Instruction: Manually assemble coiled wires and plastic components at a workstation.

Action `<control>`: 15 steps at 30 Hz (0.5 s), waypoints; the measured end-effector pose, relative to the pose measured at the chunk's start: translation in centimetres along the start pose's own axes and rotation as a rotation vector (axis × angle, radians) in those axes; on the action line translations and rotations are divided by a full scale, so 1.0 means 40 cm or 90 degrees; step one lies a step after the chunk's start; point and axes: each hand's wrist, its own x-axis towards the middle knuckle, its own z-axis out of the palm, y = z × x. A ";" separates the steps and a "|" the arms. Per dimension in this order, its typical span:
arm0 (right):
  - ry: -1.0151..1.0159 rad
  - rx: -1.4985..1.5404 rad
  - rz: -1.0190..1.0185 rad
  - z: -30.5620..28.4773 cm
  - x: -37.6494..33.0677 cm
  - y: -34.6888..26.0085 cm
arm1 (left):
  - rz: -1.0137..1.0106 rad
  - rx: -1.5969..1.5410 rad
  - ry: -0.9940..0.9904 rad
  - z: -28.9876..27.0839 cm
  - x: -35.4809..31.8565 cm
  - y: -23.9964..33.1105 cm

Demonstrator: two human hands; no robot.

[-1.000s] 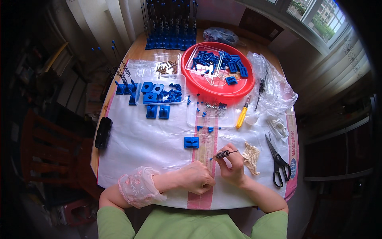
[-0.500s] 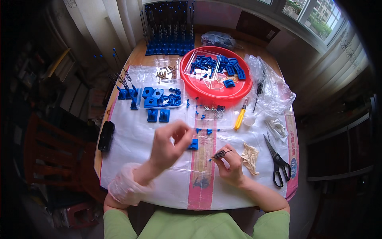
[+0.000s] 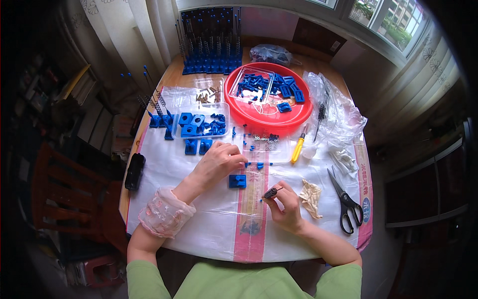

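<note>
My right hand [image 3: 286,208] pinches a dark coil spring [image 3: 271,193] near the front middle of the table. A thin rod sticks out of the spring's right end, and a tiny blue piece shows at its left. Farther left, my left hand [image 3: 219,162] is closed, its fingertips at a small blue plastic part [image 3: 246,165]; whether they grip it I cannot tell. Between the hands lies a square blue base [image 3: 237,181] with a raised middle. Two more blue bases [image 3: 198,146] sit just beyond my left hand.
Behind are a clear box [image 3: 175,130] of blue parts, a shallow lid [image 3: 284,158] with small nuts, and a red basin [image 3: 269,121]. A yellow-handled screwdriver [image 3: 298,150], black scissors [image 3: 350,209] and a tan cloth scrap [image 3: 310,198] lie right. Finished-looking spring stands [image 3: 211,62] line the back.
My left hand has moved away and slightly left, down to the small blue parts, uncovering the square blue base. My right hand still holds the spring in nearly the same place.
</note>
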 end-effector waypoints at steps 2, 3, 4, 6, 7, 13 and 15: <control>0.000 -0.001 -0.001 0.000 -0.001 0.002 | 0.018 0.013 0.006 0.007 0.002 -0.005; 0.001 0.000 -0.001 0.002 -0.001 0.004 | 0.027 0.020 0.009 0.009 0.003 -0.006; 0.001 0.002 -0.001 0.003 -0.002 0.005 | 0.028 0.021 0.001 0.010 0.004 -0.008; 0.005 0.007 0.012 0.004 -0.003 0.003 | 0.030 0.022 -0.015 0.012 0.005 -0.010; 0.007 0.010 0.018 0.003 -0.002 0.002 | 0.043 0.031 -0.011 0.011 0.007 -0.011; -0.002 -0.001 0.000 -0.003 0.003 -0.002 | 0.095 0.027 -0.028 -0.009 0.018 -0.003; 0.000 -0.001 0.000 -0.001 0.003 -0.002 | 0.092 0.029 -0.057 -0.005 0.017 -0.009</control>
